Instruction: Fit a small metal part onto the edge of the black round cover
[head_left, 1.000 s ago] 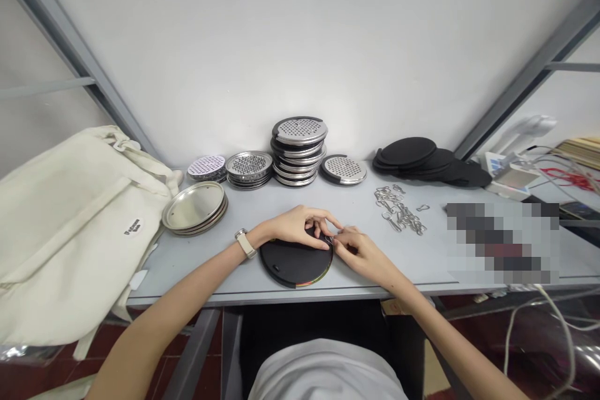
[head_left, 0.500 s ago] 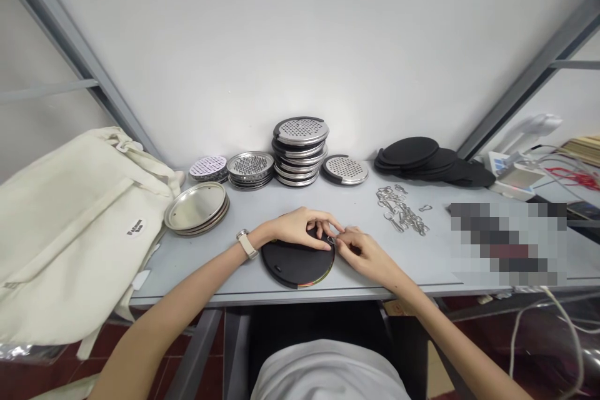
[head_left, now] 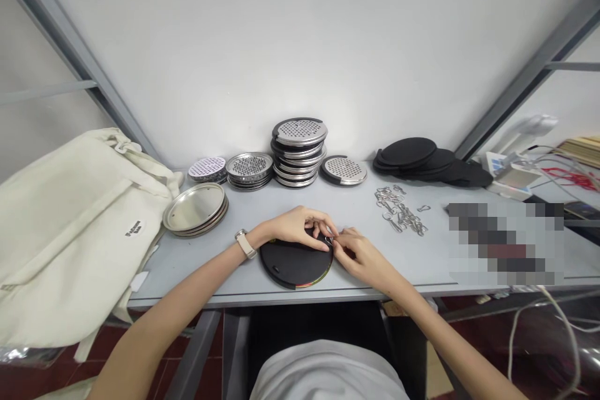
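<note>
A black round disc (head_left: pixel 295 265) lies flat on the table before me, with a small slot near its left front and a coloured shiny edge at the right front. My left hand (head_left: pixel 307 226) lies over its far side, thumb on top and fingers bent around the right rim, holding it. At that rim my right hand (head_left: pixel 351 252) pinches a small metal wire clip (head_left: pixel 329 240), mostly hidden by the fingertips. Whether the clip passes through the disc, I cannot tell. Loose metal clips (head_left: pixel 400 212) lie in a pile to the right.
Along the wall stand a tall stack of round graters (head_left: pixel 300 131), a single grater (head_left: pixel 345 170), perforated metal discs (head_left: pixel 249 165) and white-topped discs (head_left: pixel 207 167). Plain metal discs (head_left: pixel 194 207) lie left, beside a cream bag (head_left: pixel 70 231). Black discs (head_left: pixel 407 153) are piled back right.
My left index finger has drawn in slightly at the rim, and the right fingers have shifted a little around the clip. The disc stays in place.
</note>
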Demonstrator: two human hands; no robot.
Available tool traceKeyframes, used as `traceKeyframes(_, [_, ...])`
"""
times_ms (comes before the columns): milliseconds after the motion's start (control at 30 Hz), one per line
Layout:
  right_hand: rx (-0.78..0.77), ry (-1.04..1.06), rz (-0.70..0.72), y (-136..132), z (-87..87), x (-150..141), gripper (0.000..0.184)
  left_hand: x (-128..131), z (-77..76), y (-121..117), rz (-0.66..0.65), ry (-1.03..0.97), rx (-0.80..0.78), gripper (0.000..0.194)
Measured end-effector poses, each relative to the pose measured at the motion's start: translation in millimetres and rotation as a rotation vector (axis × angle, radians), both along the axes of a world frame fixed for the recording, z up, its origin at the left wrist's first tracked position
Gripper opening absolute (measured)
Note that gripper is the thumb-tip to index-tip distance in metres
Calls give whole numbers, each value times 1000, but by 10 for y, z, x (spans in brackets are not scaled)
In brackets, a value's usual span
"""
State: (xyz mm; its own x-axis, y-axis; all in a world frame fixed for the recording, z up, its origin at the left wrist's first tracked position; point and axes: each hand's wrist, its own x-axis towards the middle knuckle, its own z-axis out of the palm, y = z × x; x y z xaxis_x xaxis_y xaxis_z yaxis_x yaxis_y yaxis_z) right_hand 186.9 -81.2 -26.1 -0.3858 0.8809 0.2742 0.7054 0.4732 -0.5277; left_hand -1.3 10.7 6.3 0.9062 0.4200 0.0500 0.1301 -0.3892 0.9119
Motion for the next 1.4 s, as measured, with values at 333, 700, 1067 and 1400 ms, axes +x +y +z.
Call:
traceKeyframes(333, [-17,12,24,6,7,-3,35,-12,28,-5,-42,-1,77,27])
traceKeyframes(700, [-48,68,56,43,-30,37,37,-7,36,-20,-36,6,10,29])
traceKeyframes(1067, [-45,32,56,21,-25,36,35,-6,36,-33,-42,16,91,28])
traceKeyframes(1400, [-44,23,55,1,-8,28,36,-11,21,-34,-52,-12,52,30])
